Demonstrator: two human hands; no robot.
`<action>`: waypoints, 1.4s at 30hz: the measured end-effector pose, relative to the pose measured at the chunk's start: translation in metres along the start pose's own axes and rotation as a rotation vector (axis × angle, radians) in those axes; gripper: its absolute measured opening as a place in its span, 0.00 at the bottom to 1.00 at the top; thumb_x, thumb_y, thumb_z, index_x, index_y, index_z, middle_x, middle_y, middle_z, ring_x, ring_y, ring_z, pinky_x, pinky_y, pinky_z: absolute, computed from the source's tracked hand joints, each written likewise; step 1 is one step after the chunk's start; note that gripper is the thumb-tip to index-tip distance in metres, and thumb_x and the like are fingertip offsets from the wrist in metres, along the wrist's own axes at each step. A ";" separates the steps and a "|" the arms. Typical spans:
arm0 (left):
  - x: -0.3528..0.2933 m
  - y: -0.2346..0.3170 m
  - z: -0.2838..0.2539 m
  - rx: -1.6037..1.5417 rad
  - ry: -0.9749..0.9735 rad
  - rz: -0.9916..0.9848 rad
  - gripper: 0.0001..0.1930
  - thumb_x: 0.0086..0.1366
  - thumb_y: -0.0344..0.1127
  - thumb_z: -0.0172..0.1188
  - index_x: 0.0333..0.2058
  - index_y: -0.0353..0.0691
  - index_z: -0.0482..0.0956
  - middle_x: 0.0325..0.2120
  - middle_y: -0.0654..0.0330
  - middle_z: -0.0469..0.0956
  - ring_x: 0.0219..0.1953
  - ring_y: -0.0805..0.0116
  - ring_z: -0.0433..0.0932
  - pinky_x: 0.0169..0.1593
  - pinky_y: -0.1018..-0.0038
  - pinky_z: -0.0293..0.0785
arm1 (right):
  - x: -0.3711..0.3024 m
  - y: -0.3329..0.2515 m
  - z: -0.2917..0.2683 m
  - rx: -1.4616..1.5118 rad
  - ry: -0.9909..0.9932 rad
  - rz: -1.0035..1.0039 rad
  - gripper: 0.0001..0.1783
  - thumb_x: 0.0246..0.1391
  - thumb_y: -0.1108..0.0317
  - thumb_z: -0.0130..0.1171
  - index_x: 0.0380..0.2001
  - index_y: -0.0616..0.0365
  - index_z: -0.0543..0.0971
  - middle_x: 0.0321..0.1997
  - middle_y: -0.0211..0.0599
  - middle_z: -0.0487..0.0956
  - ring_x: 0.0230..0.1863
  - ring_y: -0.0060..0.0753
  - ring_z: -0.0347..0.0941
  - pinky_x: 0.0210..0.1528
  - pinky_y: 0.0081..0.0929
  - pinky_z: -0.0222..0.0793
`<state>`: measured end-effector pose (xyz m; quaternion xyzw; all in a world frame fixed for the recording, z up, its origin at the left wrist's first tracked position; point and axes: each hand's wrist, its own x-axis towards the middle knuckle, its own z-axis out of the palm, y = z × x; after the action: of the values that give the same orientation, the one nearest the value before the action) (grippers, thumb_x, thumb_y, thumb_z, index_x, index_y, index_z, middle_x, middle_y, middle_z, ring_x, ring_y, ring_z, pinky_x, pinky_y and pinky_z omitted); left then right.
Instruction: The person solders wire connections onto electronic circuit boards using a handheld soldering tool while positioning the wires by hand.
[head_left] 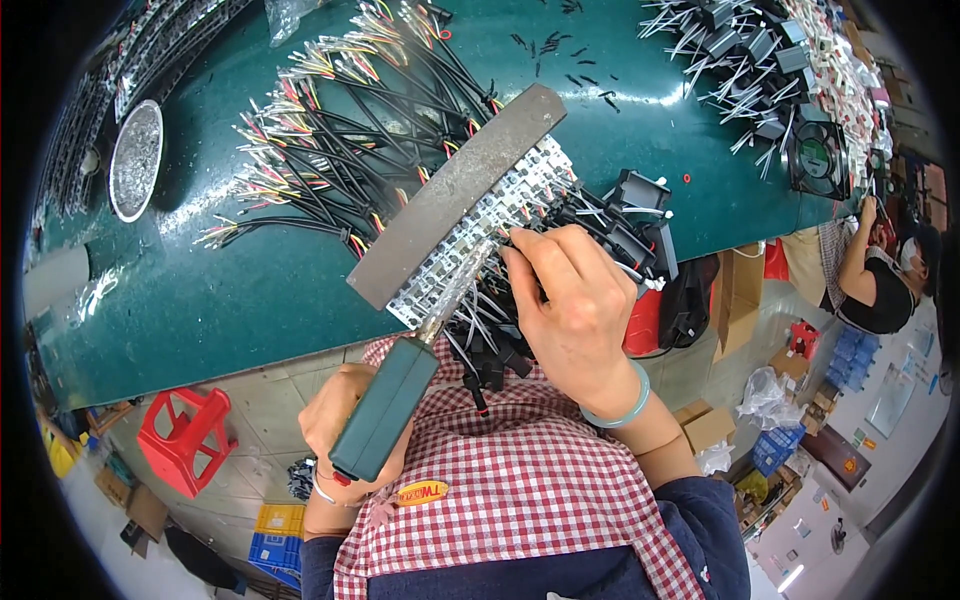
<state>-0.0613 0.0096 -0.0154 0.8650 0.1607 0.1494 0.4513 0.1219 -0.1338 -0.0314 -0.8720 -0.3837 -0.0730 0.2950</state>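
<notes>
Two hands are at work over a green tabletop point(220, 335): the left grip point(335, 415) is closed firmly around the handle of one green-handled tool point(385, 410), and the right grip point(575, 300) is drawn to a small pinch on a thin wire, too fine to see clearly, just beside the tool's metal tip. Directly ahead of the right grip's fingertips lies the row of small white boards point(440, 275), too many and too close to count, with one flat grey metal bar point(455, 200) along its far edge. Among the containers, one round tub point(127, 217) stands well beyond the left grip to its left, its greyish contents not clear enough to name; two stacked crates, one yellow point(275, 518) over one blue point(272, 552), sit on the floor below and left of that grip. One red stool point(185, 440) is left of it too. Beyond the bar from both grips spread dozens of black cables point(335, 165) with bared coloured ends. Several black connectors point(490, 365) hang just left of the right grip, and farther right of it stands one black fan point(815, 160).
</notes>
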 end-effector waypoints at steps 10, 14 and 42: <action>-0.001 0.005 -0.001 0.016 0.009 -0.044 0.12 0.47 0.25 0.69 0.33 0.30 0.82 0.27 0.51 0.78 0.24 0.58 0.80 0.30 0.70 0.73 | 0.001 -0.001 -0.001 -0.007 -0.003 0.001 0.08 0.46 0.77 0.66 0.32 0.61 0.80 0.25 0.35 0.71 0.24 0.35 0.73 0.23 0.31 0.68; -0.015 -0.002 0.002 0.056 0.100 -0.027 0.10 0.43 0.22 0.68 0.28 0.30 0.80 0.26 0.52 0.79 0.26 0.57 0.81 0.31 0.70 0.78 | 0.000 -0.001 0.001 -0.008 -0.006 0.000 0.08 0.46 0.77 0.66 0.32 0.61 0.80 0.25 0.35 0.71 0.23 0.35 0.73 0.23 0.31 0.67; -0.011 -0.001 0.004 0.024 0.058 -0.020 0.12 0.43 0.21 0.67 0.31 0.29 0.83 0.30 0.49 0.80 0.30 0.54 0.83 0.34 0.69 0.80 | -0.001 -0.002 0.001 0.017 -0.003 -0.016 0.08 0.46 0.77 0.67 0.33 0.61 0.81 0.26 0.35 0.72 0.24 0.36 0.72 0.24 0.31 0.68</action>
<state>-0.0699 0.0025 -0.0202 0.8642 0.1840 0.1679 0.4373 0.1200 -0.1324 -0.0317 -0.8666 -0.3918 -0.0708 0.3010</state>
